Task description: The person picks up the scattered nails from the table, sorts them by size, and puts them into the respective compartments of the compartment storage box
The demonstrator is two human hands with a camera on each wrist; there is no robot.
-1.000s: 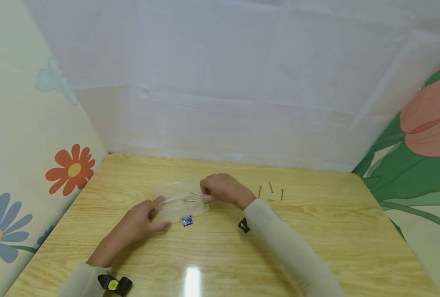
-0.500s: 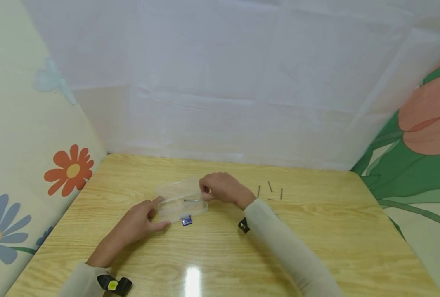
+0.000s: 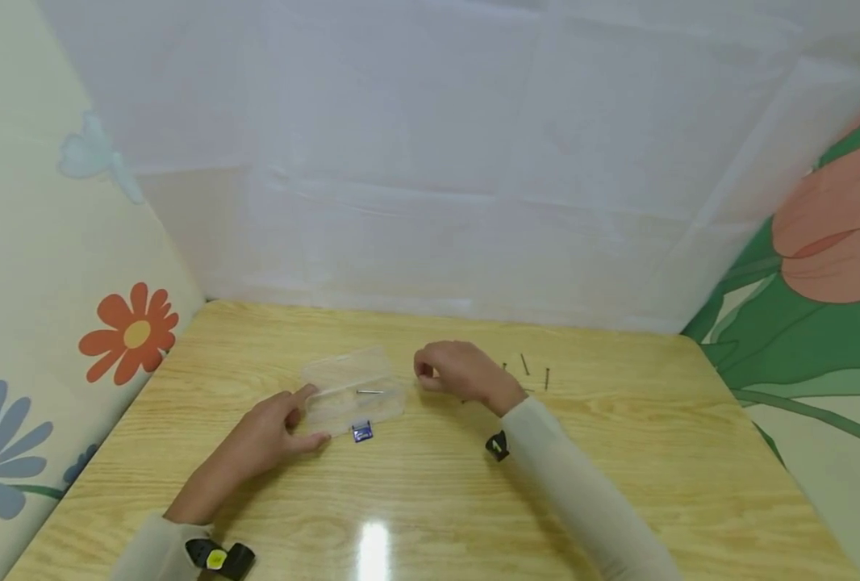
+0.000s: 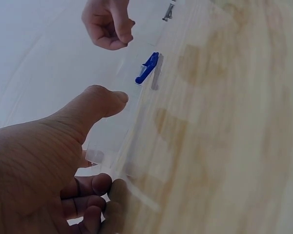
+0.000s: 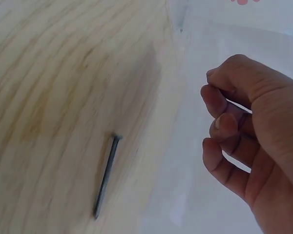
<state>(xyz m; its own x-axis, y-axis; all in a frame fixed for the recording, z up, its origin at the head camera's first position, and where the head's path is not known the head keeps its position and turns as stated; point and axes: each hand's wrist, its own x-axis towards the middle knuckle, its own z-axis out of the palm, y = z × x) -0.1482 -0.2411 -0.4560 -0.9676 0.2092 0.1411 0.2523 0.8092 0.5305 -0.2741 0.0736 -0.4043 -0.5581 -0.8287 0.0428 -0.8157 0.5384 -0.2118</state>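
Observation:
My left hand (image 3: 266, 436) holds the left end of a clear plastic box (image 3: 394, 403), index finger at the back corner and thumb at the front one. The box lies with its lid (image 3: 346, 367) tipped back, and a blue latch (image 3: 362, 432) sits on its front edge. Inside shows a silvery nail (image 3: 370, 392). Just right of the box, my right hand (image 3: 462, 371) hovers with loosely bent fingers. Nothing shows between those fingertips (image 5: 214, 101) in the right wrist view. A dark nail (image 5: 106, 175) lies on the table below that hand.
Several loose nails (image 3: 547, 378) lie on the wood-grain table (image 3: 619, 452) right of the right hand, some partly behind the wrist. A white cloth (image 3: 401, 202) hangs along the back edge. Flower-printed panels (image 3: 135, 335) stand at both sides.
A nail pinched in my right hand over the box is no longer seen there. That hand has moved right, away from the box, while the left hand keeps its place.

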